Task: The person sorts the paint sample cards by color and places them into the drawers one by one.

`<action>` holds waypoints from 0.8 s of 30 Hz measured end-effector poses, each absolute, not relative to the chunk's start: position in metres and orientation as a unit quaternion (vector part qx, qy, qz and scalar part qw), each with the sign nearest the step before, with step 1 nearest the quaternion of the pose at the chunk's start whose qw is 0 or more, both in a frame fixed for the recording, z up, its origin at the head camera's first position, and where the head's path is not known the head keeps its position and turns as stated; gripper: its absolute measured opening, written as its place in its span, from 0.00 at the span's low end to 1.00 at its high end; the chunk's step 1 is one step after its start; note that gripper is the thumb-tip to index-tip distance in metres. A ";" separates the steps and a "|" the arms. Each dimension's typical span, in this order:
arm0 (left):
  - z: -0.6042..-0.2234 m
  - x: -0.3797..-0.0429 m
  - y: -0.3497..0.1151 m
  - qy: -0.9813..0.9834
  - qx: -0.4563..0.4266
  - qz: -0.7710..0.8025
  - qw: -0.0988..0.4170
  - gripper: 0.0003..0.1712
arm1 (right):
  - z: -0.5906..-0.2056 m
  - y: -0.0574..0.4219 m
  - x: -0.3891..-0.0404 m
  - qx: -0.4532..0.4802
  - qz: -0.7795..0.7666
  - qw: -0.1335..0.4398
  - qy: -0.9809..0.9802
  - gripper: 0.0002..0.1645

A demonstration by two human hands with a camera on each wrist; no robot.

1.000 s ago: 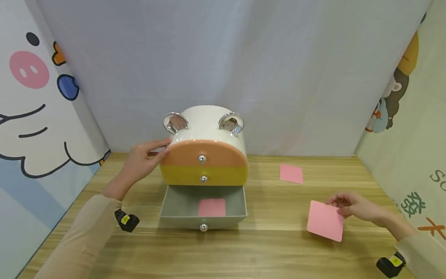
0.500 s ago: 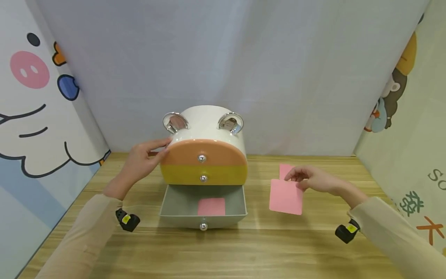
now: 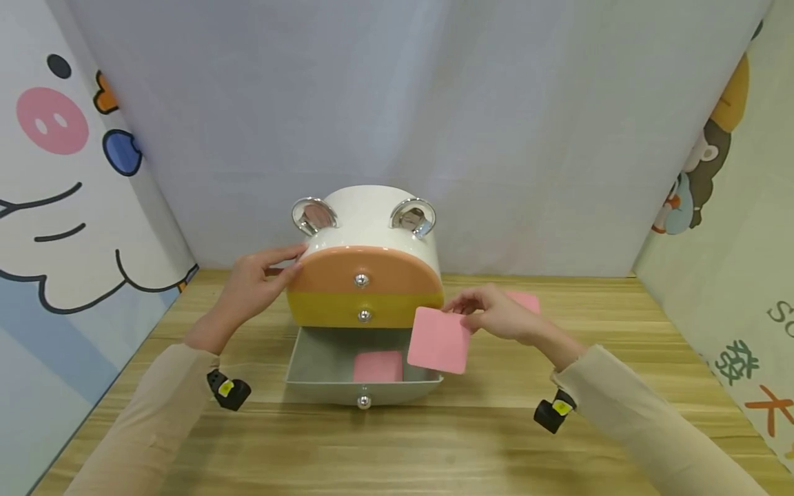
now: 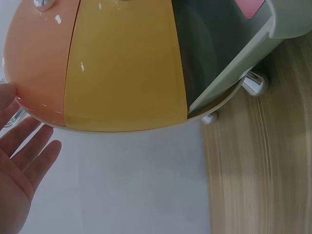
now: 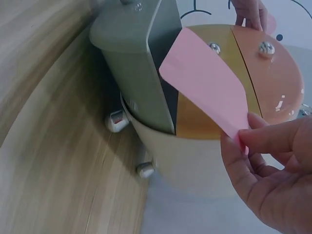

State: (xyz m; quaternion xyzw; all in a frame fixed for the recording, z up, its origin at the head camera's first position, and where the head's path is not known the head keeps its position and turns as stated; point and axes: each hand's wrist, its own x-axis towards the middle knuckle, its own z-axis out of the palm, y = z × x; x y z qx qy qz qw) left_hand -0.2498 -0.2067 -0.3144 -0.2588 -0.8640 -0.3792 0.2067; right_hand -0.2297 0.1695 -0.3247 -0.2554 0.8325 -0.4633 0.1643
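Note:
A small white cabinet (image 3: 372,220) with silver ears stands on the table. Its orange drawer (image 3: 329,269) and yellow drawer (image 3: 329,310) are in, while the grey-green bottom drawer (image 3: 322,393) is pulled out with a pink card (image 3: 378,367) lying inside. My left hand (image 3: 251,286) touches the cabinet's left side at the orange drawer's height; in the left wrist view its fingers (image 4: 41,161) are fairly straight and spread. Between thumb and fingers, my right hand (image 3: 496,313) pinches a square pink card (image 3: 439,341) by its corner, tilted and overlapping the open drawer's right edge.
Another pink card (image 3: 526,301) lies on the wooden table (image 3: 397,455) behind the right hand, partly hidden by it. A pale curtain (image 3: 527,138) hangs at the back, and printed cartoon panels flank both sides.
My right hand has carried the pink card leftward from the right side of the table to the open drawer's right edge. The left hand and cabinet stay put.

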 end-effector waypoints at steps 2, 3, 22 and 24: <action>-0.314 -0.250 -0.206 -0.864 -0.259 -0.378 0.209 0.17 | -0.327 0.160 -0.228 -0.261 -0.466 0.148 0.832 0.19; -0.314 -0.250 -0.206 -0.863 -0.260 -0.378 0.210 0.17 | -0.329 0.156 -0.227 -0.264 -0.467 0.139 0.833 0.18; -0.315 -0.250 -0.206 -0.863 -0.260 -0.377 0.213 0.17 | -0.365 0.111 -0.212 -0.319 -0.415 0.036 0.851 0.18; -0.315 -0.250 -0.206 -0.863 -0.259 -0.377 0.214 0.17 | -0.368 0.107 -0.213 -0.337 -0.391 0.030 0.856 0.18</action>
